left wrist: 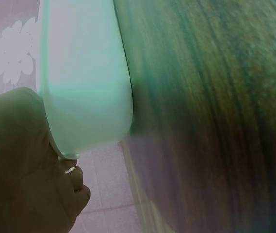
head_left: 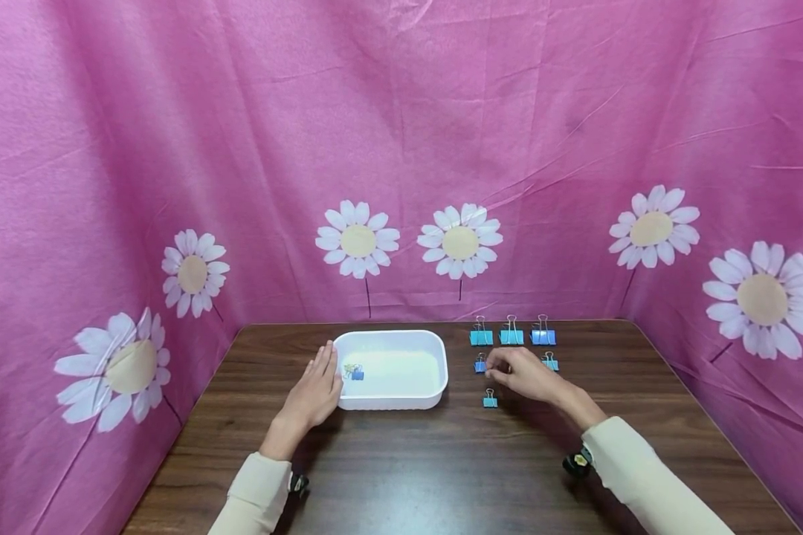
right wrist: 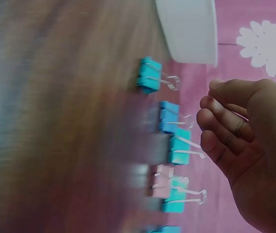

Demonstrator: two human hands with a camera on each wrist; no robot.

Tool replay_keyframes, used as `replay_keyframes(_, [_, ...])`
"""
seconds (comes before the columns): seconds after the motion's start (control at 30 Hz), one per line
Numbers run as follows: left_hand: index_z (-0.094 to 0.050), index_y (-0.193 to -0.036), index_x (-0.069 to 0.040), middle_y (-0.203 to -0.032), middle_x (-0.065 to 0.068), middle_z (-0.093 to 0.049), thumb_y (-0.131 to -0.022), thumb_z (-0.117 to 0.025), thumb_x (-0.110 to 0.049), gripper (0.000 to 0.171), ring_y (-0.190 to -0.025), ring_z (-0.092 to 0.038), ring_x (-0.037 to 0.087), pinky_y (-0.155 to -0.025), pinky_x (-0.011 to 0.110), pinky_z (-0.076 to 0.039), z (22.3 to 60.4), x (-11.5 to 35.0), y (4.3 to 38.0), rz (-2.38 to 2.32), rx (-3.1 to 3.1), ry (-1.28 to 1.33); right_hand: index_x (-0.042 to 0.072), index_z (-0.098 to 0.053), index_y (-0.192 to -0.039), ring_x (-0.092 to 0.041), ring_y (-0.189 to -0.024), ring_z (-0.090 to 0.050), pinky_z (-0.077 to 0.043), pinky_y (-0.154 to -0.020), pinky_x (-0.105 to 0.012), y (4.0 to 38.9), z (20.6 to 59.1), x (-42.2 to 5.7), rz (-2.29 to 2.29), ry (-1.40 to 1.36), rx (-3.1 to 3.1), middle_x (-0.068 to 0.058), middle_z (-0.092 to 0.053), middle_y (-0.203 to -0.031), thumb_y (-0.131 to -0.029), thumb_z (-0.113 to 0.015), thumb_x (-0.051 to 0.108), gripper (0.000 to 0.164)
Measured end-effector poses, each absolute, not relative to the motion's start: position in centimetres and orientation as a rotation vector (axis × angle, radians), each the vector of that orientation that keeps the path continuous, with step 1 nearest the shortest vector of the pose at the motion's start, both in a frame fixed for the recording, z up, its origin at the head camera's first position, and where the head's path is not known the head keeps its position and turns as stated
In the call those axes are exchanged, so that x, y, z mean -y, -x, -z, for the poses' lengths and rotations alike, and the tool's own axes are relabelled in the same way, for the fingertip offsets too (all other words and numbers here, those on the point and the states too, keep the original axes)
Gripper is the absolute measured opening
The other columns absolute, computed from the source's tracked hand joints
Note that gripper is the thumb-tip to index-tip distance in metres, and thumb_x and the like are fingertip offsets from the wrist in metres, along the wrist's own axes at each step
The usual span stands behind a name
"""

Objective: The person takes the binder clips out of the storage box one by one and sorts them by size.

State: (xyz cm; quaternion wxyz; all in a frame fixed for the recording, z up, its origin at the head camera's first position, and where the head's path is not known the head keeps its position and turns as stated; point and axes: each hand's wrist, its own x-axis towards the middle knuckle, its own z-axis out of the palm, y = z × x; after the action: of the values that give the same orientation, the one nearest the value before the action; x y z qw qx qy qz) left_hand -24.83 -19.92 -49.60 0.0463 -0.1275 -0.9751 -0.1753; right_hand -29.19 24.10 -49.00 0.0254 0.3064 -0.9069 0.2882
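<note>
A white plastic tray (head_left: 391,402) stands on the table, with a blue binder clip (head_left: 358,376) and some gold-coloured clips at its left end. My left hand (head_left: 313,388) rests on the tray's left side, fingers straight along the wall. Over the small binder clips hovers my right hand (head_left: 523,374), its fingers loosely bent with nothing between them in the right wrist view. Closest to its fingertips is a small blue binder clip (head_left: 479,367). A small teal clip (head_left: 490,402) stands nearer me. A pink binder clip (right wrist: 161,182) shows only in the right wrist view.
At the back stand a teal binder clip (head_left: 481,338), a second teal clip (head_left: 511,337) and a blue-violet clip (head_left: 543,337). Right of my right hand is a small teal clip (head_left: 551,365). A pink flowered cloth (head_left: 401,134) hangs around the wooden table (head_left: 401,468).
</note>
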Motion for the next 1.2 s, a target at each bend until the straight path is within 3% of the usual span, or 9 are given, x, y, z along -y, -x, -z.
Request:
replay_keyframes(0.27, [-0.029, -0.161, 0.014, -0.174, 0.028, -0.022, -0.112, -0.037, -0.018, 0.059, -0.162, -0.024, 0.045, -0.133, 0.059, -0.025, 49.6, 20.0, 24.8, 0.533, 2.975, 0.391, 0.017, -0.076, -0.095, 0.000, -0.076, -0.060, -0.055, -0.069, -0.026, 31.2, 46.3, -21.4, -0.767, -1.074, 2.786, 0.007, -0.074, -0.086, -0.100, -0.074, 0.014, 0.006])
replay_keyframes(0.7, [-0.028, -0.163, 0.012, -0.175, 0.026, -0.021, -0.113, -0.039, -0.020, 0.060, -0.164, -0.022, 0.042, -0.135, 0.057, -0.023, 49.7, 20.0, 25.0, 0.531, 2.971, 0.395, 0.018, -0.079, -0.104, -0.002, -0.083, -0.066, -0.058, -0.076, -0.028, 33.6, 42.8, -16.4, -0.656, -1.198, 2.810, 0.008, -0.078, -0.099, -0.103, -0.071, 0.019, 0.008])
replay_keyframes(1.2, [-0.031, -0.162, 0.011, -0.174, 0.025, -0.025, -0.112, -0.040, -0.020, 0.059, -0.162, -0.027, 0.044, -0.133, 0.057, -0.026, 49.8, 20.1, 24.7, 0.522, 2.944, 0.397, 0.013, -0.080, -0.104, -0.002, -0.077, -0.063, -0.058, -0.073, -0.024, 34.8, 41.7, -10.9, -0.648, -1.368, 2.746, 0.005, -0.077, -0.093, -0.104, -0.069, 0.017, 0.011])
